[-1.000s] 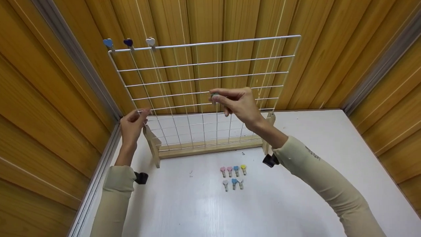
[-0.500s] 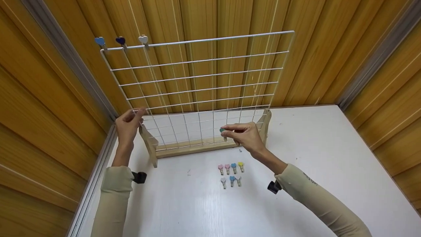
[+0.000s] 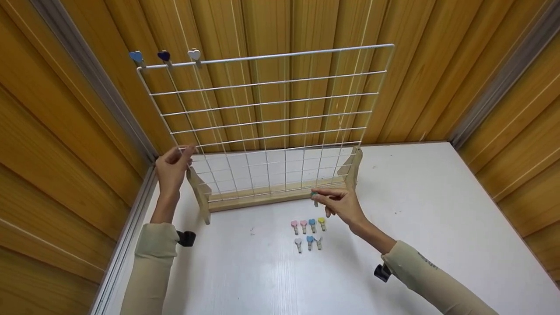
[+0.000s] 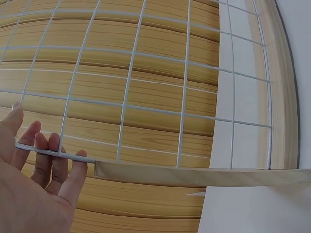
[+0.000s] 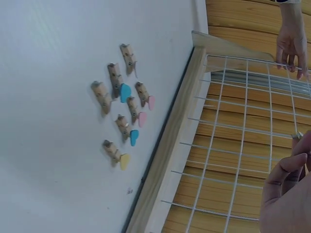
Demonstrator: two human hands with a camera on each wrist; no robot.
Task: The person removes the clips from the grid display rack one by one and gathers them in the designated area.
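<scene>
A: What is seen at the left?
B: The edge wire of the white wire grid (image 3: 267, 118) is pinched by the left hand (image 3: 171, 168), just above the wooden stand (image 3: 262, 199). Three heart clips (image 3: 164, 56) are fixed on the grid's top left corner.

A: And to the right?
B: A green clip (image 3: 314, 195) is pinched in the right hand (image 3: 341, 203), held low before the stand. Seven clips (image 3: 308, 232) are laid in two rows on the white table (image 3: 415, 210), just beside that hand.
</scene>
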